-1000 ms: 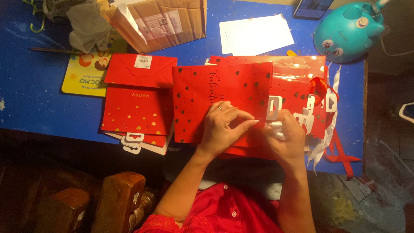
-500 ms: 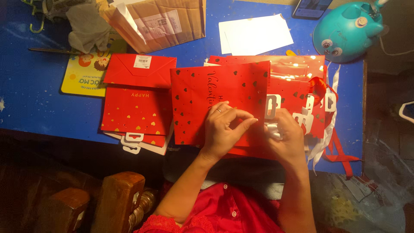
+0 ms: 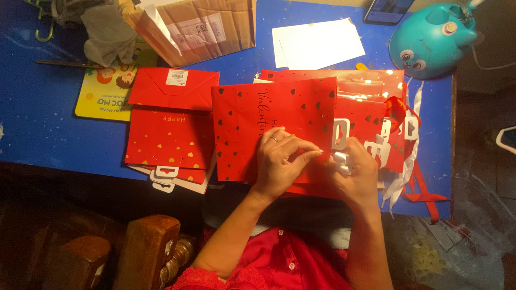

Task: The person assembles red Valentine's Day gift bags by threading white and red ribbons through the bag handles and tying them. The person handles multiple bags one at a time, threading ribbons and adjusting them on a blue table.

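Blue table [image 3: 43,134] under dim warm light, dark floor beyond its near edge. At the near edge, both hands together on one red gift bag [image 3: 252,123] dotted with dark hearts, lying flat on top of a stack. Left hand [image 3: 282,161] with a ring, fingers pinched on a small white ribbon piece [image 3: 339,161]; right hand [image 3: 359,174] closed on the same piece from the other side. Just beyond the pinch, one white hang tab [image 3: 340,134] at the bag's edge. Under and right of the grip, more red bags under shiny wrap [image 3: 371,86], number not countable, with white tabs and loose red and white ribbons [image 3: 411,177] trailing over the table's near edge. Left of the grip, a second stack: a red bag with gold hearts [image 3: 169,139] on top, tabs poking out below. Farther left, one yellow booklet [image 3: 102,91]. Beyond, one brown paper parcel [image 3: 204,27], contents hidden; white sheets [image 3: 317,43]; one teal toy-shaped lamp [image 3: 430,37]. Bare blue surface mostly at far left.
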{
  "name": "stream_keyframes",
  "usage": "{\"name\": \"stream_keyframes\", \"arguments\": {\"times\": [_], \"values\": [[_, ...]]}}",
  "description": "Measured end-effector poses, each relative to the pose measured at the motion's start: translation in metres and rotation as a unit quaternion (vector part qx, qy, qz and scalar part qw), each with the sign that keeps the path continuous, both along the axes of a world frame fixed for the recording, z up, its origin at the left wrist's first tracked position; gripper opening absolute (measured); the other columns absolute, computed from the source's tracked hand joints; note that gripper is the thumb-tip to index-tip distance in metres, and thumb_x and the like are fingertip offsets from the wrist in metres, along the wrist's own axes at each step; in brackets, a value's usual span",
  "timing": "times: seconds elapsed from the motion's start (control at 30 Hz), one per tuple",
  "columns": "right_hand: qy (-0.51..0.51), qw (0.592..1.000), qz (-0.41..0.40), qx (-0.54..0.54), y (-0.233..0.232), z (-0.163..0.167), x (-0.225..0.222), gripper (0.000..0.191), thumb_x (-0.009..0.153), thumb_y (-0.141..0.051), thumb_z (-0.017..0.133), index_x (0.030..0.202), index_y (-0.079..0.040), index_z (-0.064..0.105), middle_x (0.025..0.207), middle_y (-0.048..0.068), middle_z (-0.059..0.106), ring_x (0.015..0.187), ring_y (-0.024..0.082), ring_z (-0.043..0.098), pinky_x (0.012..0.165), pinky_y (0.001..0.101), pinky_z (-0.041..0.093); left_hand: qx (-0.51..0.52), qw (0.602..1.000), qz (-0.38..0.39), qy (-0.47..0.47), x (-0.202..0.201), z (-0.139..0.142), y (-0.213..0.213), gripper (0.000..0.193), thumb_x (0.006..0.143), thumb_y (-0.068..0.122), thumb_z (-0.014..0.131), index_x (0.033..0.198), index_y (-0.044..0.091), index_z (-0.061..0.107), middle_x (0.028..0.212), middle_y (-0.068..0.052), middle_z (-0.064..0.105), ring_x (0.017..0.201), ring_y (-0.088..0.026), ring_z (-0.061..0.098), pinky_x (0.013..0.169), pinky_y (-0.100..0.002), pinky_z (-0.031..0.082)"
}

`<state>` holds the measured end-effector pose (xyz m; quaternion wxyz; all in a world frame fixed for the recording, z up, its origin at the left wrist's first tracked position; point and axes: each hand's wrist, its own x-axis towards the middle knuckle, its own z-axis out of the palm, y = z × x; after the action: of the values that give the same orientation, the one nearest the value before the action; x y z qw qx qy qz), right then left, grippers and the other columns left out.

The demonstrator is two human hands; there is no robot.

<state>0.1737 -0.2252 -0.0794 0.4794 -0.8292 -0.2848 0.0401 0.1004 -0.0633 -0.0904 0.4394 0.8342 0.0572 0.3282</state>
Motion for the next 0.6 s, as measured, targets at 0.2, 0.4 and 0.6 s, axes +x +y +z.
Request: {"name": "stream_keyframes", "arguments": {"times": [0.2, 0.4, 0.6], "values": [[0.045, 0.998, 0.026, 0.04, -0.001, 0.004, 0.002, 0.018, 0.092, -0.008, 0.07, 0.109, -0.005, 0.068, 0.104, 0.006, 0.067, 0.093, 0.015, 0.066, 0.078, 0.0281, 0.053, 0.017, 1.0, 0.011, -0.005, 0.001, -0.004, -0.001, 0.011, 0.089, 0.021, 0.08, 0.089, 0.015, 0.071, 0.082, 0.003, 0.07, 0.081, -0.019, 0.063, 0.105, -0.042, 0.046], [0.048, 0.998, -0.001, 0.047, -0.001, -0.001, 0.001, 0.013, 0.094, -0.009, 0.071, 0.105, -0.004, 0.067, 0.098, 0.005, 0.066, 0.089, 0.014, 0.065, 0.079, 0.0289, 0.053, 0.029, 0.999, 0.014, -0.005, 0.0, -0.007, -0.002, 0.013, 0.088, 0.02, 0.082, 0.089, 0.015, 0.07, 0.079, 0.003, 0.068, 0.078, -0.019, 0.062, 0.105, -0.042, 0.046], [-0.062, 0.997, -0.033, 0.045, 0.002, -0.008, -0.002, 0.012, 0.091, -0.001, 0.07, 0.101, -0.004, 0.064, 0.101, 0.008, 0.066, 0.093, 0.021, 0.067, 0.084, 0.0316, 0.052, 0.061, 0.998, 0.007, -0.02, -0.003, -0.007, -0.004, 0.012, 0.087, 0.016, 0.082, 0.092, 0.017, 0.071, 0.084, 0.004, 0.07, 0.081, -0.018, 0.064, 0.106, -0.042, 0.045]]}}
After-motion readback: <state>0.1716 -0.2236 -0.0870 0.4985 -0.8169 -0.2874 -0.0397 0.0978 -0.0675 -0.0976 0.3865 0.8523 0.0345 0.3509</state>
